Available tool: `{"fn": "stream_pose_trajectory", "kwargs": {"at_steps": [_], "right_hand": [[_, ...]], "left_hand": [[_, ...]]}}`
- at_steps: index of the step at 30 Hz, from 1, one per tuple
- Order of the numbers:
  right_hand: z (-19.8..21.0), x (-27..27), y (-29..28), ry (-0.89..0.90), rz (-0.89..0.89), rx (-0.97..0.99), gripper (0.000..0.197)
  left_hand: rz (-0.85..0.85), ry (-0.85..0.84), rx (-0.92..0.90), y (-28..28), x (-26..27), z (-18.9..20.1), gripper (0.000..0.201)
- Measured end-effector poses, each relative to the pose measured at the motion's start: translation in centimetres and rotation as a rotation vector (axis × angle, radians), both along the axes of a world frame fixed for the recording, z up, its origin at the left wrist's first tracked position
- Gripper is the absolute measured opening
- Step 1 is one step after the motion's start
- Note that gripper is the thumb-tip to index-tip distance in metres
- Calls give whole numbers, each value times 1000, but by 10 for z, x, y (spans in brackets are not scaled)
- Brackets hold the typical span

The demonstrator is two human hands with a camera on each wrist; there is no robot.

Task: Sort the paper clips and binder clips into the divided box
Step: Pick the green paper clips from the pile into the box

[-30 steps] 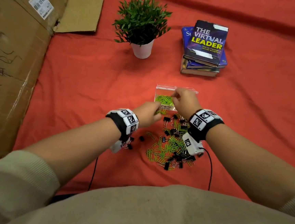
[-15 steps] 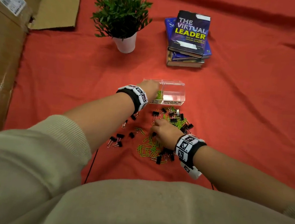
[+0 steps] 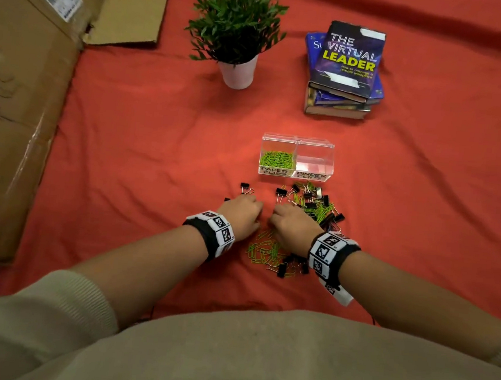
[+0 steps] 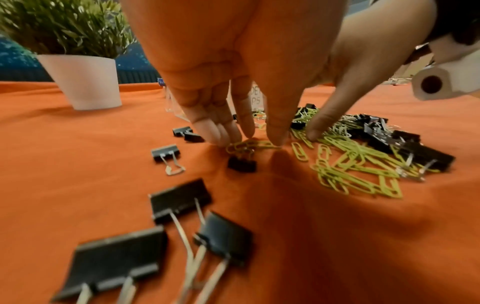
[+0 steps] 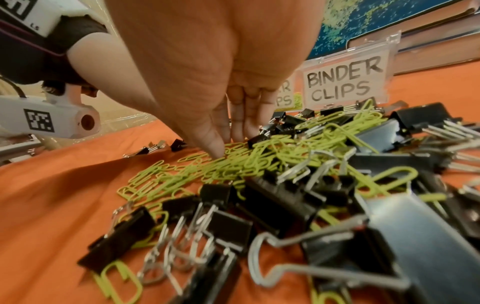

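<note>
Red cloth (image 3: pixel 144 138) covers the surface I work on, with a plant (image 3: pixel 236 31), books (image 3: pixel 344 70) and cardboard (image 3: pixel 14 108) at its far and left edges. My biggest risk is tangling: green paper clips (image 3: pixel 263 250) lie interlocked with black binder clips (image 3: pixel 318 200), so a pinch could drag a binder clip along into the wrong half of the box (image 3: pixel 298 139), or spill clips on the way. The box stands just beyond the pile, its left half holding paper clips, its right half bare. My left hand (image 3: pixel 241 216) pinches a small cluster of paper clips on the cloth, fingertips (image 4: pixel 221 136) closed on them. My right hand (image 3: pixel 293 224) presses into the pile beside it, fingers (image 5: pixel 233 127) fairly straight; I cannot tell if it grips anything.
</note>
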State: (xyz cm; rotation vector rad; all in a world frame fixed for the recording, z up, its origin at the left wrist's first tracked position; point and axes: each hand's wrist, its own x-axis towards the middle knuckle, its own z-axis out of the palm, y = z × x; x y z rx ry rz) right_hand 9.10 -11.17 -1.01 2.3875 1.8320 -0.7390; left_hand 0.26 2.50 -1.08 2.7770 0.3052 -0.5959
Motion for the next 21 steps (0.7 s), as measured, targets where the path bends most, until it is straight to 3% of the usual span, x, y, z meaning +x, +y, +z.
{"fn": "stream_pose_trajectory", "kwargs": {"at_steps": [4,6,9,11,15,21], "right_hand": [[-7,-2,-5,-14,14,46,22],[-6,-4,-5,26,-9,15,11],[-6,-5,-8,88,-91,-57,20],[-1,-6,-9,192,-176,-43,19],[12,7,-10,503,-510,12,4],[21,36,-19,936,-864,116,5]], "left_hand": [[-31,-8,-2,-6,-3,-2,20],[-57,-2,-3,-7,-2,-1,16],[-86,24,-7,-8,-4,-2,16],[-99,39,5,-8,-7,-2,17],[-58,62,-21,-5,-12,-5,20],[266,-58,-334,8,-9,4,13]]}}
